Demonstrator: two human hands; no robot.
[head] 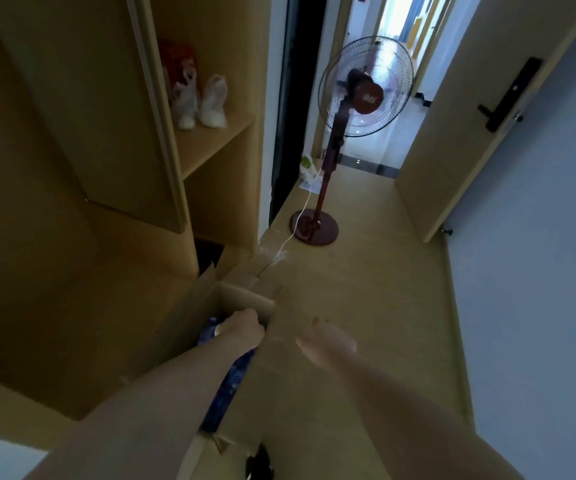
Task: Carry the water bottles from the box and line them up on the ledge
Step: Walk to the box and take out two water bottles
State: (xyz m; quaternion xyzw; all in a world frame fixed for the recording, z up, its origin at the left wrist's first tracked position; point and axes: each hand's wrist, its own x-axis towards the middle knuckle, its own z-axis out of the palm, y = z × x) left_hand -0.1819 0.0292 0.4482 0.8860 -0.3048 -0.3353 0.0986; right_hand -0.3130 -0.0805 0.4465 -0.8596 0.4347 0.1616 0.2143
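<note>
Two bare forearms are reaching down and forward, closest to us. The left hand is dipping into the open cardboard box, fingers curling over the white cap of a water bottle; more blue-labelled bottles are lying in the box beneath that arm. The right hand is blurring just outside the box flap, fingers looking loose, holding nothing. The box is sitting on the wooden floor beside a wooden shelf unit. Farther off, a red pedestal fan is standing near the open door.
</note>
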